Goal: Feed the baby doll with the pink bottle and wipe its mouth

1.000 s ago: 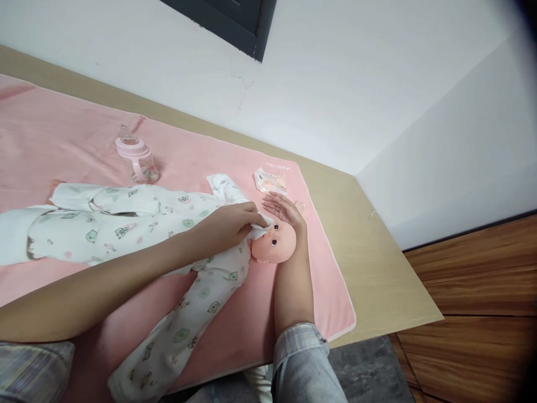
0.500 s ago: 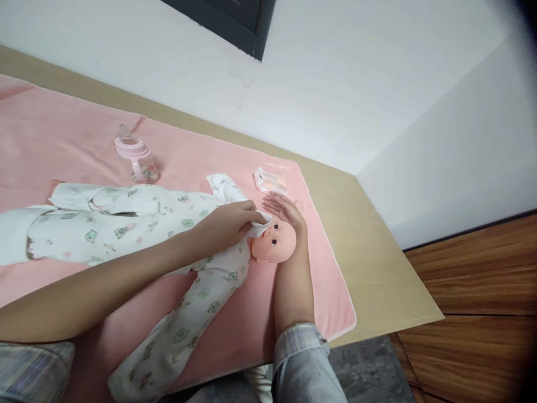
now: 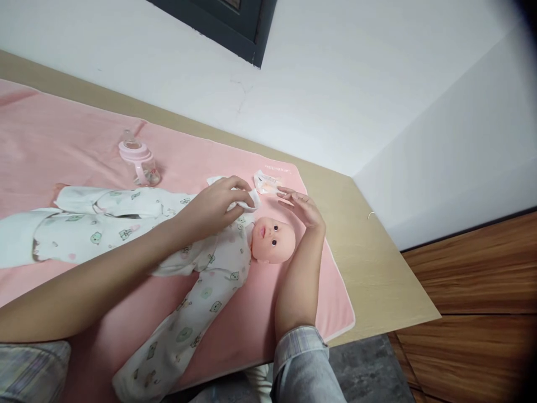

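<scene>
A baby doll (image 3: 274, 240) lies on its back, its bald head to the right, dressed in a white printed suit (image 3: 229, 266). Over the doll's chest, my left hand (image 3: 222, 204) pinches a white wipe (image 3: 254, 200), partly hidden by the fingers. The wipe is apart from the doll's face. My right hand (image 3: 304, 208) is open above the top of the head, palm down, fingers stretched toward a small white and orange packet (image 3: 266, 183). That packet lies beyond the head, close to my right fingertips.
A pink-lidded baby bottle (image 3: 140, 163) with a handle stands on the pink blanket (image 3: 75, 134), behind the doll's legs. Under the blanket is a wooden table (image 3: 377, 268), its right edge near a wood-grain panel (image 3: 470, 274). A white wall (image 3: 319, 84) rises behind.
My left hand has drawn the wipe away from the doll's mouth, up and slightly left. My right hand has lifted off the side of the head and shifted right.
</scene>
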`<state>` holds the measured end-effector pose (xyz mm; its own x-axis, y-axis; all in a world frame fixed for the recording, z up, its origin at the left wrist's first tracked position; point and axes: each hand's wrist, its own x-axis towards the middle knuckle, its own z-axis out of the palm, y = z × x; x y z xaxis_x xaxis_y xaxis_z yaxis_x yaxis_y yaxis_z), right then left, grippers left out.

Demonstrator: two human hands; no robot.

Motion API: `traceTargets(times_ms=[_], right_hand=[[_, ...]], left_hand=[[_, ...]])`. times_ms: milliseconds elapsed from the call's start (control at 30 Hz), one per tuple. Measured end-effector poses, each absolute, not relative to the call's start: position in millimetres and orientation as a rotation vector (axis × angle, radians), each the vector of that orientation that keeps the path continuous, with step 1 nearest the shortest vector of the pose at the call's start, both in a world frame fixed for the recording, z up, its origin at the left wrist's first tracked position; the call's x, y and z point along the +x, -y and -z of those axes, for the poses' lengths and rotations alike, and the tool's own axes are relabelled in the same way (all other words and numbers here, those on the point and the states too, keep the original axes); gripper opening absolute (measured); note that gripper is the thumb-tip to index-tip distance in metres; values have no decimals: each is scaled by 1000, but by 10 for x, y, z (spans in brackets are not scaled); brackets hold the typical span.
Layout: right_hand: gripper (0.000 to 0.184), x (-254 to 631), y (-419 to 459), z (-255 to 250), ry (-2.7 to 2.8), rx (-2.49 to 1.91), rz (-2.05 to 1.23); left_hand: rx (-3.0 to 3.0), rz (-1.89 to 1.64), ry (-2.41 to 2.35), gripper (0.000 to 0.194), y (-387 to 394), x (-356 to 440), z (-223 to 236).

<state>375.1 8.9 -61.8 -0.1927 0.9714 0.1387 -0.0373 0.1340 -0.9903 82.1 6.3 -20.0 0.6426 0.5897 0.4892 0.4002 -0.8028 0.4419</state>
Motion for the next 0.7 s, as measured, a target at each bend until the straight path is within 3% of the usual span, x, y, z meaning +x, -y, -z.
traceTargets(times_ms=[233,467,700], right_hand=[[7,3119,405,-281,1923,-1101,-1013],[15,2746,297,-199,1976,-1277,-818],[11,3193,151,-62,1697,-1491,-611]], left_hand=[[2582,-909,-909,34,-228,697,159],[2541,-919,-954,33,-288,616,102],[2435,-1027,-1181,32,-316,313,-146]])
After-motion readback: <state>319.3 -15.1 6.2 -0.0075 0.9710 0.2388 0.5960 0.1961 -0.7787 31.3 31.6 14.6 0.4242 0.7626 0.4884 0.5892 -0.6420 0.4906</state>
